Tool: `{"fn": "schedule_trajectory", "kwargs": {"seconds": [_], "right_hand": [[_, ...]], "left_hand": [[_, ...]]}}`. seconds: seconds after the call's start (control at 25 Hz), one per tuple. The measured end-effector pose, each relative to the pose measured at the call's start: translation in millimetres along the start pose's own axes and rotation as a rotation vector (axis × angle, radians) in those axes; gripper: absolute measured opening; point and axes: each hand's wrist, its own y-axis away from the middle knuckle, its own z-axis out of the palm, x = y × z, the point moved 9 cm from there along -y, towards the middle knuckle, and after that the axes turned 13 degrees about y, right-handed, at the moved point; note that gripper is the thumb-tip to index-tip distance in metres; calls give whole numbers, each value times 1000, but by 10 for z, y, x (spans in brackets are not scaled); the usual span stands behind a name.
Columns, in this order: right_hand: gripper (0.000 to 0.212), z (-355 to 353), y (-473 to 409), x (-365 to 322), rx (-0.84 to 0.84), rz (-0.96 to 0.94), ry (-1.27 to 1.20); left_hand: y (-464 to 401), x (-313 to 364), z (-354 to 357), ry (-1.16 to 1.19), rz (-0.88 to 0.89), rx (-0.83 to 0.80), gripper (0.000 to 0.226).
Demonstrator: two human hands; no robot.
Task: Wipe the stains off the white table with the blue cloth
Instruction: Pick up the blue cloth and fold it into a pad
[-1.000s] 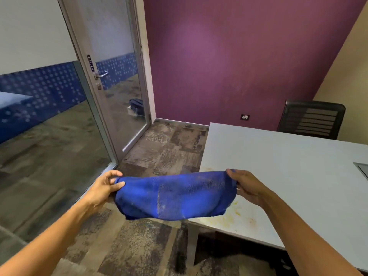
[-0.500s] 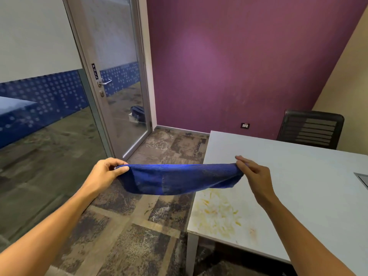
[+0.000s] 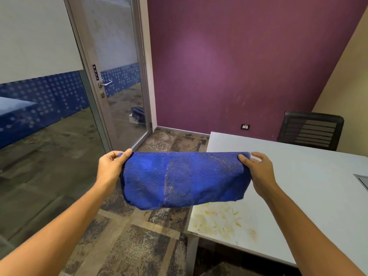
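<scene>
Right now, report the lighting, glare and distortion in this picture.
Head view: wide-angle bend bows the door frame; a soft bright patch of light sits on the purple wall; the glass partition carries reflections; blue cloth and stains are sharp.

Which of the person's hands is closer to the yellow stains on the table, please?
Right. The right hand holds the blue cloth just above the yellow stains; the left hand is out over the floor.

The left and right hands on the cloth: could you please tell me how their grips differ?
The left hand is curled closed over its end of the blue cloth, fingers tucked behind; the right hand pinches its end under the thumb, with fingers spread looser. The left hand hangs over the floor, the right over the white table. Both hold the cloth in the air, off the stains.
</scene>
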Motion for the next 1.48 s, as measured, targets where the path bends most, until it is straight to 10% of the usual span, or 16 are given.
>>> {"fn": "schedule_trajectory", "kwargs": {"seconds": [0.16,0.6,1.28,1.48], "right_hand": [[10,7,3,-62,95,-9,55],[18,963,931,-503,-191,-143,76],[25,835,1274,-798,-307,-450,152],[36,662,997,-635,-401,-592,688]], "left_hand": [[147,15,251,-82,23,91,31],[1018,-6,1638,-116,35,-277,5],[1242,312,1837,-81,101,-428,3],[1100,554,1817,-39,98,-579,14]]}}
